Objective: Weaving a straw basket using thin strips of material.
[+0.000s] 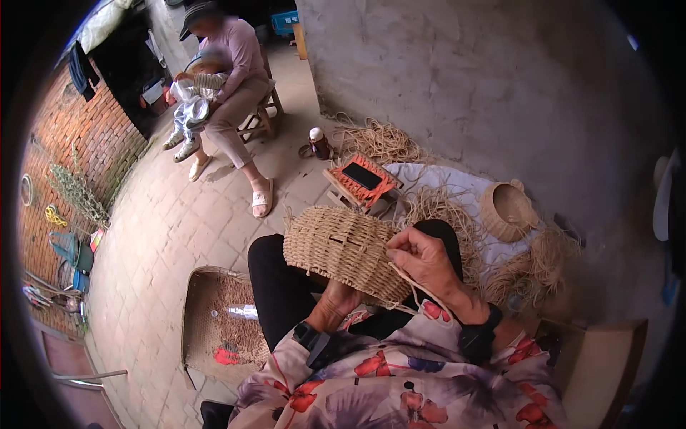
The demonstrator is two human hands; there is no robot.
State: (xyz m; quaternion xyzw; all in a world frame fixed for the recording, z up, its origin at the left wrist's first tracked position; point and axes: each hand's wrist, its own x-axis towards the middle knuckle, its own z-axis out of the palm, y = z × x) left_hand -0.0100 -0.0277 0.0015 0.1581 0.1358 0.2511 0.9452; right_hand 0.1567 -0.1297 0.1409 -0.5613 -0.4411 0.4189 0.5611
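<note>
A woven straw basket [339, 247] with a small dark slit in its side rests over my lap, tilted on its side. My left hand [341, 296] grips it from below at the near edge, its fingers hidden behind the weave. At the basket's right end my right hand [427, 266] is closed, thumb and fingertips pinching a strand of straw cord [423, 287]. The cord's loose length trails below that hand toward my patterned shirt.
Beyond my knees a phone [362, 175] lies on an orange-topped stool [379, 191]. Cord bundles [525, 275] and a round basket [493, 214] lie on white cloth at right. A shallow tray [193, 322] is at left. A seated person [246, 53] holds a child [196, 96].
</note>
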